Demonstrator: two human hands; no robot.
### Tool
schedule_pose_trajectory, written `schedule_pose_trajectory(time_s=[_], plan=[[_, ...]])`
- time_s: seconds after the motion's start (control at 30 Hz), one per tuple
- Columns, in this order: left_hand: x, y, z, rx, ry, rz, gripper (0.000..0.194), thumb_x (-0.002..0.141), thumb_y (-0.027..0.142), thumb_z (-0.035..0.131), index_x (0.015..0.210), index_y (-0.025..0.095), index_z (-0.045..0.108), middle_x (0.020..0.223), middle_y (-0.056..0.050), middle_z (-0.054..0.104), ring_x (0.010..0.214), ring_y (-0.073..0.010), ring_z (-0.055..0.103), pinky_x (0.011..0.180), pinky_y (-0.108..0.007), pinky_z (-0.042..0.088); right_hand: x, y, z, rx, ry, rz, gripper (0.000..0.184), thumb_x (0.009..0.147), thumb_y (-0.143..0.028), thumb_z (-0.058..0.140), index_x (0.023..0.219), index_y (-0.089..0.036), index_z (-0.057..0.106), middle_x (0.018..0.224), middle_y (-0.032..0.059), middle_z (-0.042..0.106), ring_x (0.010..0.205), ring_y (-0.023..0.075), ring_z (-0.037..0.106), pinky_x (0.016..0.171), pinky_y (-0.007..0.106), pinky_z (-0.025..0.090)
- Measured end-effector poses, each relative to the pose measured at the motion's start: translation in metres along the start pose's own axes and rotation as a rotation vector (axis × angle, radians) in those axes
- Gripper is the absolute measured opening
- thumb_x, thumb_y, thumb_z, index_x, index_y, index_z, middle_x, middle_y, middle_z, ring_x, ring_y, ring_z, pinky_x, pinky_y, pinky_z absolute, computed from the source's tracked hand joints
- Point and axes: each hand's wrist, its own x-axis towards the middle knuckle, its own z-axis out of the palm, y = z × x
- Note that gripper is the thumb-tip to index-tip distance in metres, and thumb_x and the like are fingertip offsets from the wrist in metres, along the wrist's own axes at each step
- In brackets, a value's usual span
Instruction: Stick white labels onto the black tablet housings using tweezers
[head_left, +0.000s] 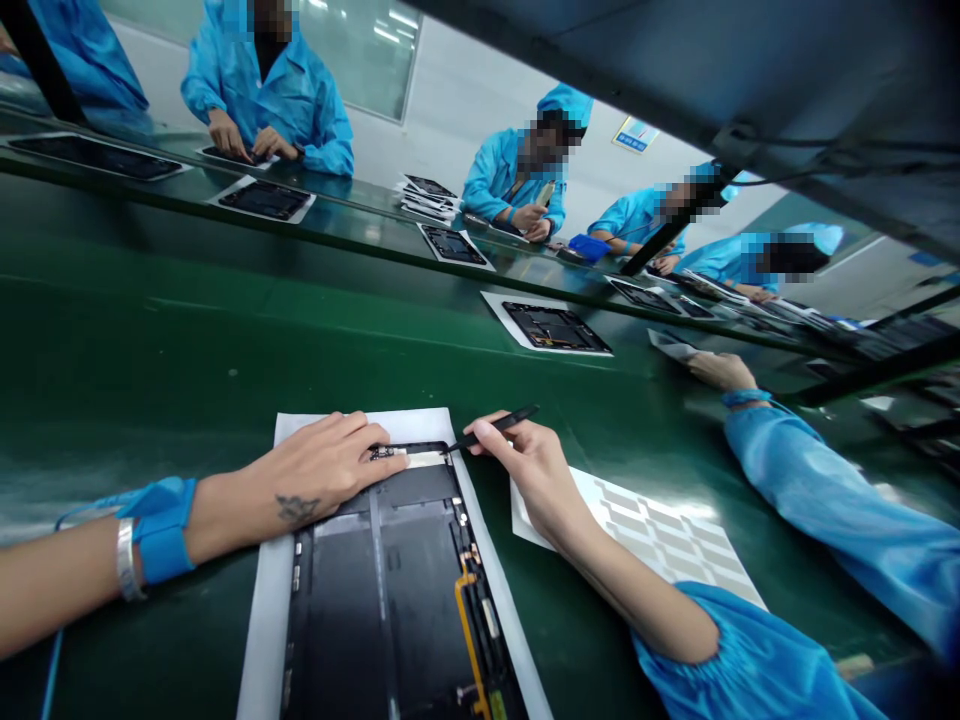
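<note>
**Unit:** an opened tablet housing [382,590] is laid lengthwise at bottom centre of the frame, on a white paper sheet [259,620]. Dark panels are exposed; a yellow flex cable [469,640] is routed near the right edge.
**Top end:** a pale strip [424,459] is seen beside a small circuit part [386,453].
**Left grip:** the left hand [322,480] is laid across the top end, fingers pressed together, nothing pinched. A blue wrist strap [161,530] and a metal band [126,560] are worn.
**Right grip:** a black pick [499,427] is pinched by the right hand [517,470], its tip held at the housing's upper right corner.
**Label sheet:** a sheet of pale rectangular labels [652,530] is partly covered by the right forearm, on the green desk [150,340].
**Far side:** further tablets on white sheets [551,327] are lined up; a stack [427,197] is placed at upper centre.
**Nearby:** a co-worker's hand [720,372] is seen at right.
</note>
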Motion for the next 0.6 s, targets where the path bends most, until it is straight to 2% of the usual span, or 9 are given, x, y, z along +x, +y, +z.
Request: schedule_pose_trajectory(time_s=[0.13,0.23,0.37,0.5,0.6], plan=[[0.0,0.001,-0.002,0.012,-0.043,0.0,0.046,0.093,0.002,0.042,0.133,0.022,0.054,0.111,-0.009,0.062,0.09,-0.0208,0.054,0.075,-0.032,0.042,0.001,0.0,0.0,-0.027,-0.024,-0.028,0.037,0.085,-0.051,0.067,0.071,-0.017,0.071,0.078,0.005,0.069,0.077,0.0203,0.062,0.069,0.031,0.045],[0.001,0.0,-0.005,0.045,-0.09,0.007,0.045,0.094,0.004,0.042,0.133,0.022,0.054,0.111,-0.009,0.062,0.09,-0.0206,0.055,0.074,-0.031,0.042,0.004,0.005,0.001,0.021,-0.006,0.008,0.039,0.082,-0.055,0.07,0.075,-0.017,0.072,0.078,0.0051,0.068,0.076,0.0204,0.063,0.072,0.032,0.05],[0.013,-0.002,-0.017,0.07,-0.226,0.031,0.047,0.094,0.006,0.045,0.137,0.023,0.052,0.11,-0.008,0.063,0.086,-0.0195,0.057,0.069,-0.03,0.042,0.008,0.005,0.001,0.149,0.018,0.04,0.042,0.079,-0.059,0.071,0.084,-0.017,0.072,0.084,0.005,0.067,0.079,0.0211,0.064,0.077,0.036,0.055],[0.035,0.005,-0.027,0.116,-0.332,0.022,0.059,0.092,0.006,0.049,0.146,0.031,0.043,0.11,-0.007,0.063,0.085,-0.0201,0.061,0.063,-0.028,0.042,0.009,-0.012,-0.002,-0.019,-0.002,-0.251,0.032,0.091,-0.05,0.061,0.088,-0.019,0.069,0.095,0.0064,0.068,0.093,0.0224,0.064,0.082,0.034,0.052],[0.043,0.011,-0.025,0.167,-0.313,0.018,0.06,0.094,0.007,0.047,0.148,0.032,0.041,0.112,-0.008,0.063,0.083,-0.0218,0.064,0.061,-0.028,0.044,0.01,-0.027,-0.002,-0.263,-0.126,-0.47,0.021,0.1,-0.031,0.047,0.095,-0.021,0.065,0.091,0.0048,0.067,0.087,0.0197,0.063,0.081,0.031,0.048]])
